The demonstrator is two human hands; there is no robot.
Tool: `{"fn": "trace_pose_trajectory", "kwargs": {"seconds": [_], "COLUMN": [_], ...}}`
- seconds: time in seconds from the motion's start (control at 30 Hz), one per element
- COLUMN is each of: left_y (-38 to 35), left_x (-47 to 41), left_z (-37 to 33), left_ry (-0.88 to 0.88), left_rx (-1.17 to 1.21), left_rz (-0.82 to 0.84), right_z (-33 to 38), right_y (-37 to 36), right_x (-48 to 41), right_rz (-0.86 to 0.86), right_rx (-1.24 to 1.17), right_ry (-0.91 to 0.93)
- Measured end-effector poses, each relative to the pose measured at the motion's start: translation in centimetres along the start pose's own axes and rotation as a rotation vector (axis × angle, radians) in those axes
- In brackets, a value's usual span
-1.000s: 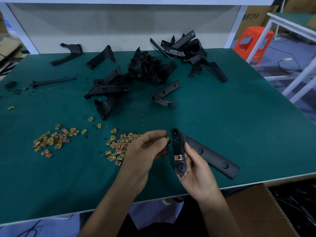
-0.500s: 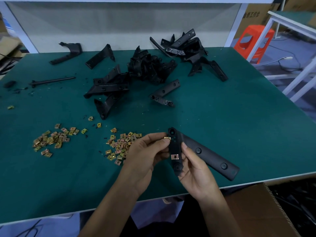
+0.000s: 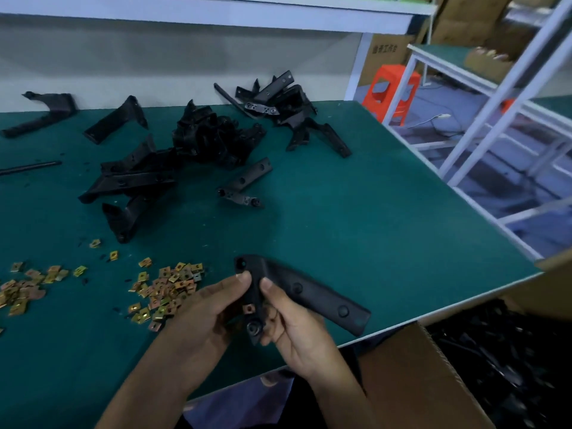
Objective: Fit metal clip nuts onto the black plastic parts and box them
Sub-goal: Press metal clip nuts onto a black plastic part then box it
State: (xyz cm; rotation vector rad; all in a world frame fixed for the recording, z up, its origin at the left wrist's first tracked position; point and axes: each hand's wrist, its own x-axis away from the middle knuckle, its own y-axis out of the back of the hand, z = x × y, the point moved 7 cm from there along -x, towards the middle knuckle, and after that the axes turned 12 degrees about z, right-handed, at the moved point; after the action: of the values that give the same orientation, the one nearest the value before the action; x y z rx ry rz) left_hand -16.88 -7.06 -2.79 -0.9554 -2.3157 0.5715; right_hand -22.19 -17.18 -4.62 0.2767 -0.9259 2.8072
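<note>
A black angled plastic part point(image 3: 309, 292) is held over the near edge of the green table point(image 3: 371, 212). My right hand point(image 3: 294, 323) grips its short arm from the right, thumb on top. My left hand point(image 3: 204, 311) pinches the same arm from the left, with its thumb pressed near the upper hole. One brass clip nut point(image 3: 248, 309) sits on the short arm between my hands. Loose clip nuts point(image 3: 164, 289) lie in a heap just left of my hands, with a second heap point(image 3: 21, 289) at the left edge.
A pile of black plastic parts point(image 3: 204, 140) covers the far middle of the table, with single ones point(image 3: 244, 184) nearer. A cardboard box point(image 3: 433, 382) holding black parts stands below the table's right corner. White racks and an orange stool point(image 3: 391, 88) are to the right.
My left thumb has pressed onto the part's short arm and the clip nut it pinched is no longer visible. The head view has swung right, showing the box and racks.
</note>
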Motion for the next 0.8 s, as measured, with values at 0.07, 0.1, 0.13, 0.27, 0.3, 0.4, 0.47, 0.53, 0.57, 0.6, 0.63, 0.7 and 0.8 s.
{"fn": "trace_pose_trajectory", "kwargs": {"seconds": [0.07,0.1,0.13,0.27,0.3,0.4,0.47,0.53,0.57,0.6,0.63,0.7,0.8], "left_y": [0.3,0.2,0.0,-2.0,-3.0,-5.0,-5.2,-5.5,-5.5,-5.5,-5.3,-4.6,-3.2], "left_x": [-0.1,-0.2,-0.4,-1.4,-1.5,-1.5,-1.3,-1.1,-0.9,-0.7,-0.5,0.0,1.1], "left_z": [-0.1,-0.1,0.2,1.0,1.3,2.2,2.0,1.7,1.7,1.5,1.4,1.3,0.9], "left_ry": [-0.020,-0.017,0.003,0.013,0.000,-0.001,-0.012,0.007,0.018,0.026,0.035,0.063,0.093], "left_rx": [-0.061,-0.108,-0.192,-0.715,-0.745,-0.831,-0.851,-0.853,-0.844,-0.824,-0.803,-0.759,-0.692], "left_rz": [-0.015,-0.006,0.001,-0.005,0.057,0.194,0.205,0.220,0.220,0.209,0.186,0.127,0.045], "right_z": [0.3,0.4,0.5,0.7,1.2,4.5,7.2,9.0,8.9,8.7,8.5,8.5,10.3], "right_y": [-0.2,0.1,0.5,4.5,6.4,14.2,19.9,24.1,25.8,26.7,27.2,27.0,23.3], "right_x": [0.6,1.1,1.6,5.9,7.5,13.4,18.0,21.9,23.2,24.1,24.4,23.0,18.2], "right_rz": [-0.006,-0.011,-0.014,-0.081,-0.133,-0.413,-0.665,-0.864,-0.943,-0.989,-1.010,-1.002,-0.937], "right_rx": [0.011,0.005,-0.019,-0.188,-0.239,-0.451,-0.591,-0.755,-0.828,-0.830,-0.762,-0.496,-0.077], "right_ry": [-0.007,-0.010,-0.011,-0.003,0.027,0.196,0.362,0.568,0.638,0.675,0.663,0.516,0.369]}}
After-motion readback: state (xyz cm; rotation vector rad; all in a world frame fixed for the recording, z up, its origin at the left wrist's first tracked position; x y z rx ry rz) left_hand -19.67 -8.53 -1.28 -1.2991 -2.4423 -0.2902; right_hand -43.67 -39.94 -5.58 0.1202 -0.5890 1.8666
